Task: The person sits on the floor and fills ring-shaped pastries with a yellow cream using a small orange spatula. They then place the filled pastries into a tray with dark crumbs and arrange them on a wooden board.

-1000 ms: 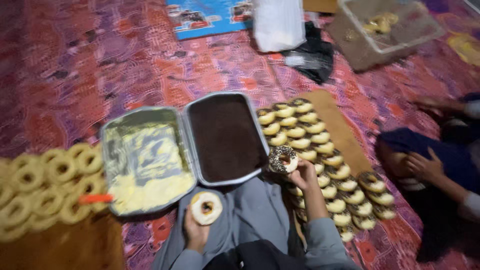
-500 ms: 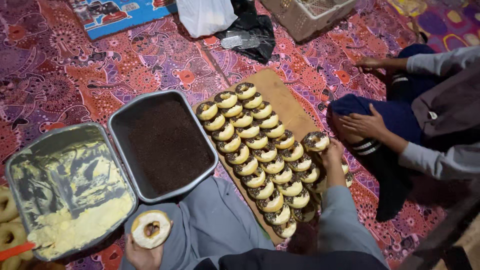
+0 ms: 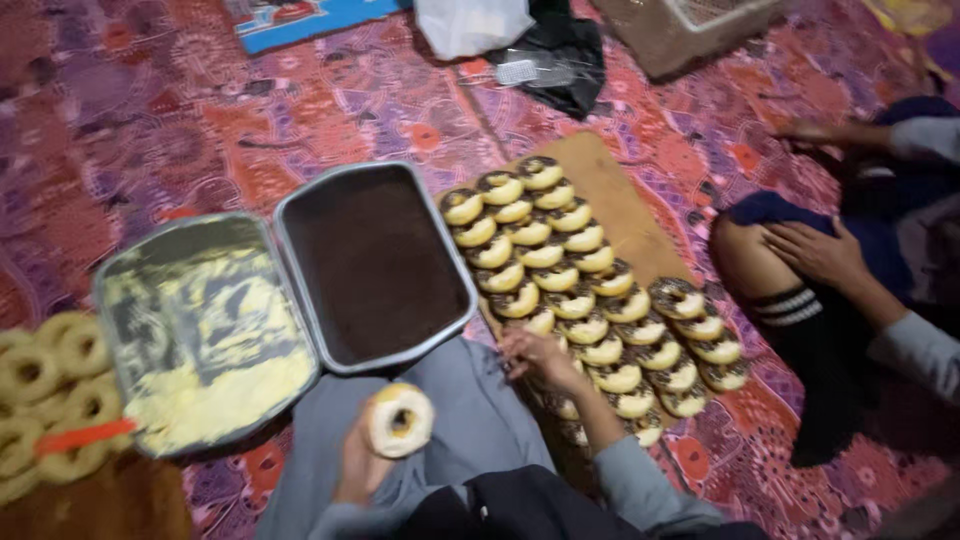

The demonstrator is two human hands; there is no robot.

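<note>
seated on a patterned red carpet (image 3: 200, 120), we hold a cream-coated ring biscuit (image 3: 400, 420) upright in our left hand (image 3: 358, 462) at about six o'clock, the grip closed around its lower edge. our right hand (image 3: 535, 352) reaches out at about five o'clock, fingers loosely spread and holding nothing, resting at the near edge of the rows of finished biscuits (image 3: 580, 290), which lie overlapping on a brown board (image 3: 610, 190) running from the centre toward four o'clock. just left of the board sits a metal tray of dark crumbs (image 3: 375, 262), touching a second metal tray smeared with yellow cream (image 3: 205, 335) at about eight o'clock. plain ring biscuits (image 3: 45, 390) are piled at nine o'clock, with an orange-handled tool (image 3: 85, 436) lying across them. at three o'clock another person sits, a hand (image 3: 815, 252) resting on a knee above a dark striped sock (image 3: 790, 305). a white bag (image 3: 470, 25) and a black bag (image 3: 565, 60) lie at twelve o'clock.
</note>
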